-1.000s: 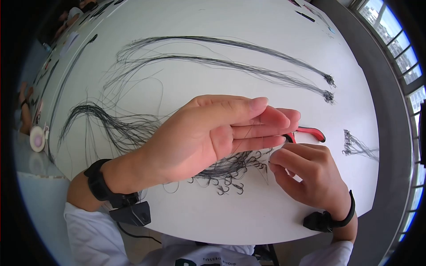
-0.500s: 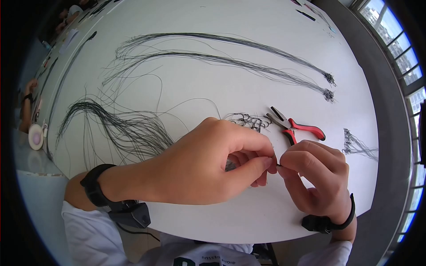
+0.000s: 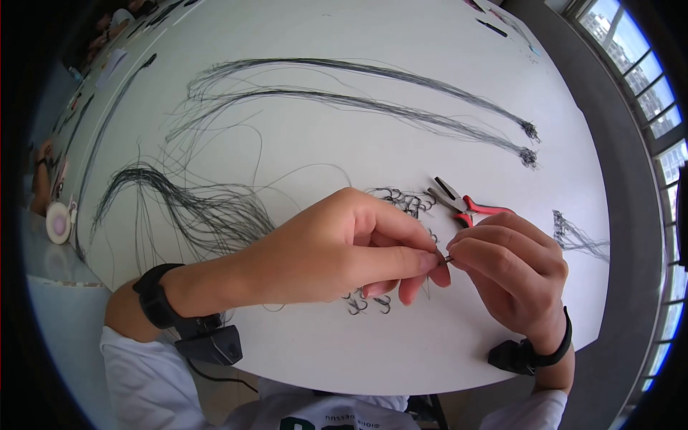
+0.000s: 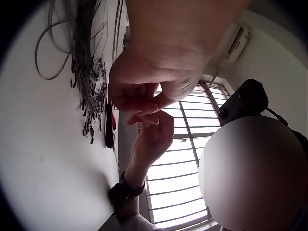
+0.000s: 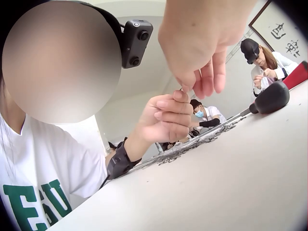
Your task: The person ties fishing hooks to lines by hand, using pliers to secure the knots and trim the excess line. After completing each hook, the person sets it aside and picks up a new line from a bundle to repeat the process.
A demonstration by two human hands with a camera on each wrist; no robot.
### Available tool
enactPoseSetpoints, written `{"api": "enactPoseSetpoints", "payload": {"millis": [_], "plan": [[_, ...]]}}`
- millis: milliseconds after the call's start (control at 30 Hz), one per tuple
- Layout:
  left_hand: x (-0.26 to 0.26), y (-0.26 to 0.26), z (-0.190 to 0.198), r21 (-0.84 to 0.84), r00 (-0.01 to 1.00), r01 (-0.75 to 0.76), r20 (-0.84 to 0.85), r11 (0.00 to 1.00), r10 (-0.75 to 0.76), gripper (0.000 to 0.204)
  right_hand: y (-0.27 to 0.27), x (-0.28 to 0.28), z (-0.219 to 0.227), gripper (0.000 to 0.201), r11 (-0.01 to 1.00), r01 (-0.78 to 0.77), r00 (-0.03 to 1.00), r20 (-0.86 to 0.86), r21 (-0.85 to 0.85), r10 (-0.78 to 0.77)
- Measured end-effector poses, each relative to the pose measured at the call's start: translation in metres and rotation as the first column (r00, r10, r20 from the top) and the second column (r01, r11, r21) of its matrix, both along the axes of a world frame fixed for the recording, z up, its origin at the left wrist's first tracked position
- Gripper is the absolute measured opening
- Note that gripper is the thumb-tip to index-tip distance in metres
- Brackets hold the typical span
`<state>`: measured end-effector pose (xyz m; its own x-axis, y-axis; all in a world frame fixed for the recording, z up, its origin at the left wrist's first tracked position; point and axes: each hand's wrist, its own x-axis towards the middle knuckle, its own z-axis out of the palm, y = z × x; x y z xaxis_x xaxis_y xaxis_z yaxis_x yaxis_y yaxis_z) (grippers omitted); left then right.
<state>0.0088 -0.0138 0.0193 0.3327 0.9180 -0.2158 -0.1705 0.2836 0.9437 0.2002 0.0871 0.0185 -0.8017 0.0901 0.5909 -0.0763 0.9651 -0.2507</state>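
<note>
In the head view my left hand (image 3: 351, 247) pinches a small dark piece (image 3: 448, 259) between thumb and forefinger. My right hand (image 3: 512, 269) pinches its other side, the two sets of fingertips almost touching. What the piece is cannot be made out. Under and beside the left hand lie dark hooks (image 3: 408, 201) with a bundle of dark strands (image 3: 186, 204) reaching left. Red-handled pliers (image 3: 466, 206) lie just behind the right hand, partly covered by it. The right wrist view also shows the left hand (image 5: 168, 115) meeting the right hand (image 5: 202, 53).
Two long strand bundles (image 3: 358, 68) with knotted ends lie across the far side of the white table (image 3: 401, 351). A smaller hook bundle (image 3: 562, 229) is at the right, a black tool (image 3: 493, 28) at the far right, a round white item (image 3: 59, 221) at the left.
My left hand has turned from an open, raised palm to pinching at my right fingertips. The right hand has moved slightly up and right, now covering part of the pliers' handles.
</note>
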Motion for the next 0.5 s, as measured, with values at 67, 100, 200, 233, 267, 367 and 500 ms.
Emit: {"api": "enactPoseSetpoints", "payload": {"millis": [67, 100, 200, 233, 267, 367, 500], "plan": [[-0.0004, -0.0001, -0.0004, -0.015, 1.0, 0.004, 0.007, 1.0, -0.004, 0.019, -0.0001, -0.0004, -0.0004, 0.03, 1.0, -0.005, 1.0, -0.008, -0.002, 0.005], [-0.0006, -0.0001, -0.0005, -0.014, 1.0, 0.005, 0.006, 1.0, -0.005, 0.019, -0.0002, -0.0005, -0.0004, 0.03, 1.0, -0.012, 1.0, -0.015, -0.006, 0.011], [-0.0007, -0.0007, 0.0002, 0.001, 1.0, 0.015, -0.015, 1.0, -0.015, 0.019, -0.0005, -0.0003, 0.0007, 0.03, 1.0, -0.018, 1.0, 0.004, -0.009, 0.018], [-0.0006, -0.001, 0.0014, 0.014, 0.997, 0.025, -0.072, 1.0, -0.024, 0.019, -0.0006, -0.0004, 0.0, 0.03, 1.0, -0.017, 1.0, 0.003, -0.009, 0.017], [-0.0004, -0.0013, 0.002, 0.027, 0.991, 0.036, -0.128, 0.999, -0.033, 0.019, -0.0007, -0.0007, -0.0012, 0.03, 1.0, -0.022, 1.0, -0.003, 0.0, 0.022], [0.0027, -0.0023, -0.0062, 0.068, 0.996, -0.005, -0.086, 0.998, 0.01, 0.019, 0.0, 0.0, -0.0012, 0.03, 1.0, -0.021, 1.0, 0.0, 0.018, 0.021], [0.0018, -0.0009, 0.0028, 0.003, 0.995, 0.001, -0.096, 1.0, -0.001, 0.018, 0.0005, -0.0002, 0.0011, 0.03, 0.999, -0.021, 1.0, 0.012, 0.029, 0.02]]}}
